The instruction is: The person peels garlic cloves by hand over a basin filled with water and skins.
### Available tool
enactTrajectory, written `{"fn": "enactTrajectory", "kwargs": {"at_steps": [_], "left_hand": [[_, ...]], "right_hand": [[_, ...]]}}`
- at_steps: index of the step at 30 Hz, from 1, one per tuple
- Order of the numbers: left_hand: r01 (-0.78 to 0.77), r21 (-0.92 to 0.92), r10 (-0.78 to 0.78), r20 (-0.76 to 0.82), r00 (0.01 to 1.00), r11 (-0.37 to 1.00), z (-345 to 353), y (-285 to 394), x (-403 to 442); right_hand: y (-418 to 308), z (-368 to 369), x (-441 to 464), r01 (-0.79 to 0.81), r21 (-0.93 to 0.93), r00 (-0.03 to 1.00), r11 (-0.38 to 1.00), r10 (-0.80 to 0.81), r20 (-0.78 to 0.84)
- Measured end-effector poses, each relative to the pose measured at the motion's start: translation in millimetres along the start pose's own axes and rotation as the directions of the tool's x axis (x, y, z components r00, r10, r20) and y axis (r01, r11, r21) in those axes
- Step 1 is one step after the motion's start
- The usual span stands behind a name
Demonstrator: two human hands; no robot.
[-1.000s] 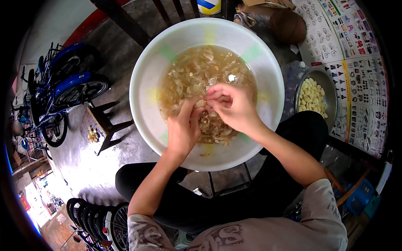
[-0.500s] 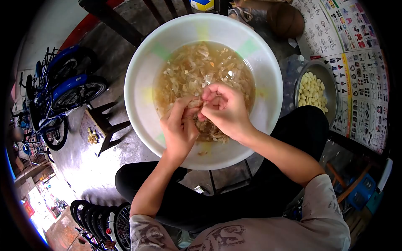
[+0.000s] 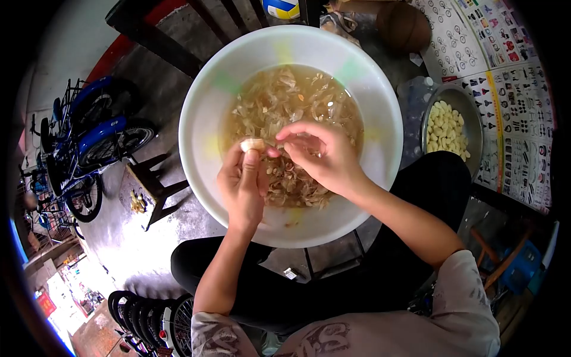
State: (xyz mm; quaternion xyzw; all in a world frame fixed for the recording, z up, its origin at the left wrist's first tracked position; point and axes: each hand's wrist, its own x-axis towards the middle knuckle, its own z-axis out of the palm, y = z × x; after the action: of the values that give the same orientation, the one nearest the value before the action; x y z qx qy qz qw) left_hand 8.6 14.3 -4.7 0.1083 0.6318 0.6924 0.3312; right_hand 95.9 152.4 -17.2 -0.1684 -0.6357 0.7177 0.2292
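A pale garlic clove [image 3: 253, 144] is pinched between the thumb and fingers of my left hand [image 3: 242, 178], over the left part of a large white basin [image 3: 205, 101]. My right hand [image 3: 324, 156] is just to the right, its fingers curved and apart, with nothing visible in them. Below both hands, the basin holds cloudy brownish water with many papery garlic skins [image 3: 285, 95]. A metal bowl [image 3: 473, 119] at the right holds several peeled cloves [image 3: 446, 130].
A small wooden stool [image 3: 148, 178] and blue bicycles [image 3: 101, 140] stand at the left. Printed sheets [image 3: 511, 119] cover a surface at the right. A dark ball [image 3: 403, 28] and a wooden chair [image 3: 160, 41] are beyond the basin.
My hands have moved apart. My left hand has shifted slightly left and turned, bringing the clove into clear view. My right hand's fingers have spread.
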Motion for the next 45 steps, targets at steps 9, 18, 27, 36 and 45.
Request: {"fn": "enactTrajectory", "kwargs": {"at_steps": [9, 18, 27, 36, 45], "left_hand": [[0.211, -0.173, -0.195, 0.102, 0.975, 0.962, 3.7, 4.8, -6.1], [0.086, 0.186, -0.107, 0.109, 0.988, 0.979, 1.9, 3.9, -7.8], [0.108, 0.270, -0.141, 0.104, 0.985, 0.957, 8.5, 14.4, -10.1], [-0.227, 0.486, 0.158, 0.179, 0.971, 0.844, 1.9, 16.3, -6.3], [0.248, -0.149, -0.232, 0.118, 0.966, 0.957, -5.4, 9.7, -2.4]], "right_hand": [[-19.3, -16.0, 13.7, 0.262, -0.372, 0.960, 0.891, -0.202, 0.192], [-12.7, -7.5, 3.1, 0.037, -0.243, 0.998, 0.969, -0.026, 0.049], [-7.5, -5.3, 6.0, 0.204, -0.306, 0.979, 0.930, -0.188, 0.080], [-22.7, -6.2, 4.1, -0.332, 0.172, 0.943, 0.927, 0.323, 0.077], [-25.8, -13.8, 6.6, -0.422, 0.205, 0.903, 0.883, 0.388, 0.183]]}}
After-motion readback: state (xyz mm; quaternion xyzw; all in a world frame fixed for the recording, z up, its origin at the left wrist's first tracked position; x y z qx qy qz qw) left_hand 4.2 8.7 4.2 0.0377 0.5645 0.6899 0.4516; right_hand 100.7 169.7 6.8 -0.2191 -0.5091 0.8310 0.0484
